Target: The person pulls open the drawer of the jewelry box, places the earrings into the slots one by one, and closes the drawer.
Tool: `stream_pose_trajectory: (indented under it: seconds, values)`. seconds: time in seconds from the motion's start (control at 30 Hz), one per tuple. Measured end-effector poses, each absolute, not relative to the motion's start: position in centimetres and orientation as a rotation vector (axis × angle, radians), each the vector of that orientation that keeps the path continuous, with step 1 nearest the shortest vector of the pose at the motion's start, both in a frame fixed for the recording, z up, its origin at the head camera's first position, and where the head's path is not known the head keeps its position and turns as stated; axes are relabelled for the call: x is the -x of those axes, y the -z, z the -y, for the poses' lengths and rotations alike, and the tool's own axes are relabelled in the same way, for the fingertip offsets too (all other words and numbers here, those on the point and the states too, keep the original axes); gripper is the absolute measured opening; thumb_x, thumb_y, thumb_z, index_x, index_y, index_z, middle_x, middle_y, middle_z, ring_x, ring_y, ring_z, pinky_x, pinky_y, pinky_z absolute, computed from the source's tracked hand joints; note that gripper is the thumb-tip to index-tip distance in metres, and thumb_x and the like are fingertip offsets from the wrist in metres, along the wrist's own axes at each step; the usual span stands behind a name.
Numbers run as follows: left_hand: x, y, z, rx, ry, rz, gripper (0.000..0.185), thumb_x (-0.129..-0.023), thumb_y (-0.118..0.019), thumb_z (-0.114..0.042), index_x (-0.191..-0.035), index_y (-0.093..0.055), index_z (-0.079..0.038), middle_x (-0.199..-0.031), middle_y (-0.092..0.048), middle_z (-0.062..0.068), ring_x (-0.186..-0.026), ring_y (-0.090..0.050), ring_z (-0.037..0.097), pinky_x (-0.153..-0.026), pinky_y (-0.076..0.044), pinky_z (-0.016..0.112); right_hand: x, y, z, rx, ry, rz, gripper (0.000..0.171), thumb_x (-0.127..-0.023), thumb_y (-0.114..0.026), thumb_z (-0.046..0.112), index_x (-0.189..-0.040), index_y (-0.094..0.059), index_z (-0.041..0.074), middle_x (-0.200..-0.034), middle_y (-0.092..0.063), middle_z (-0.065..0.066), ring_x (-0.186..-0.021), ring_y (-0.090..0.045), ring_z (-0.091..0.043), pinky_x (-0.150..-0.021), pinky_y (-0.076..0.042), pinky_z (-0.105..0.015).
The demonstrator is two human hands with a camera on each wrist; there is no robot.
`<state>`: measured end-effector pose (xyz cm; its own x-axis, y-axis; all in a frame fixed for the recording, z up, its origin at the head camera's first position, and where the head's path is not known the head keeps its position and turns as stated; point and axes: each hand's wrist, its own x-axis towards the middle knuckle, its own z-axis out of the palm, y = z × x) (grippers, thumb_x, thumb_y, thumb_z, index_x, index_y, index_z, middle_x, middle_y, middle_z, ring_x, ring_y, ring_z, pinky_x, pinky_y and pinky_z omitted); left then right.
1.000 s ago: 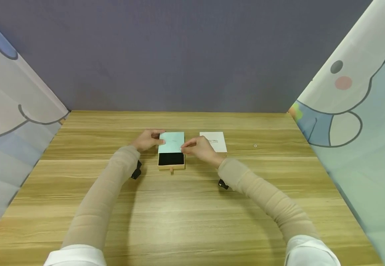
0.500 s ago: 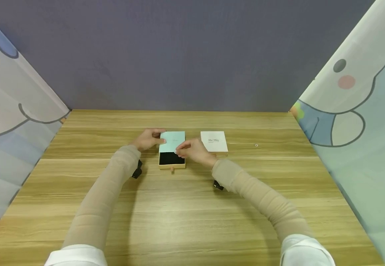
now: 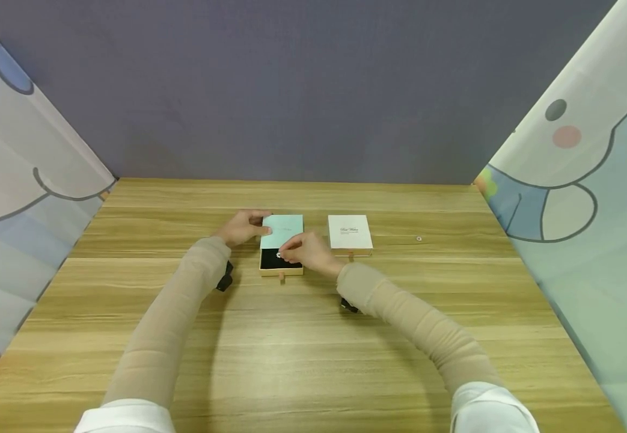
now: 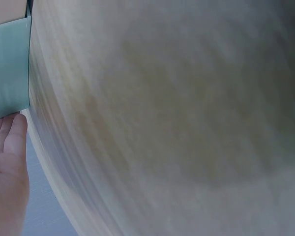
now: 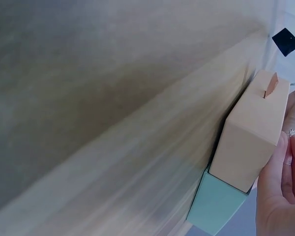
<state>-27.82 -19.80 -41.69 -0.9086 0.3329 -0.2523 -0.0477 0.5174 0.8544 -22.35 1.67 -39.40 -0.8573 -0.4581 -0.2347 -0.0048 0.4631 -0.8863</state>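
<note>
A mint green box (image 3: pixel 282 230) lies mid-table with its tan drawer (image 3: pixel 281 272) pulled out toward me, showing a black lining (image 3: pixel 271 263). My left hand (image 3: pixel 259 225) grips the box's left edge, thumb on its top; in the left wrist view the fingers (image 4: pixel 10 147) lie against the mint box (image 4: pixel 7 73). My right hand (image 3: pixel 285 255) pinches a small silver piece of jewellery (image 3: pixel 278 255) just over the black lining. In the right wrist view the drawer (image 5: pixel 253 142) juts from the mint box (image 5: pixel 214 204), and the jewellery (image 5: pixel 291 132) glints at my fingertips (image 5: pixel 278 167).
A shut white box (image 3: pixel 350 232) with fine lettering lies right of the mint one. Another tiny shiny item (image 3: pixel 418 239) lies on the wooden table (image 3: pixel 313 337) farther right. Cartoon-printed sheets wall in both sides, and a grey wall stands behind.
My right hand has moved left and toward me, from beside the mint box to over the open drawer, carrying the small jewellery. The left hand has stayed on the box.
</note>
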Motion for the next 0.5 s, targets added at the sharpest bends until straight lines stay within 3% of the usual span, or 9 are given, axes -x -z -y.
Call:
stream_pose_trajectory:
  seconds: [0.5]
  values:
    - [27.6, 41.4, 19.8, -0.232, -1.354, -2.378, 0.058, -0.088, -0.062, -0.023, -0.140, -0.039, -0.011, -0.144, -0.037, 0.013, -0.131, -0.035, 0.031, -0.106, -0.034, 0.047, 22.4, 39.4, -0.3, 0.446, 1.186, -2.397, 0.010, -0.085, -0.064, 0.011, -0.088, -0.073, 0.007, -0.083, -0.071, -0.005, -0.068, -0.064, -0.010, -0.061, -0.054, -0.020]
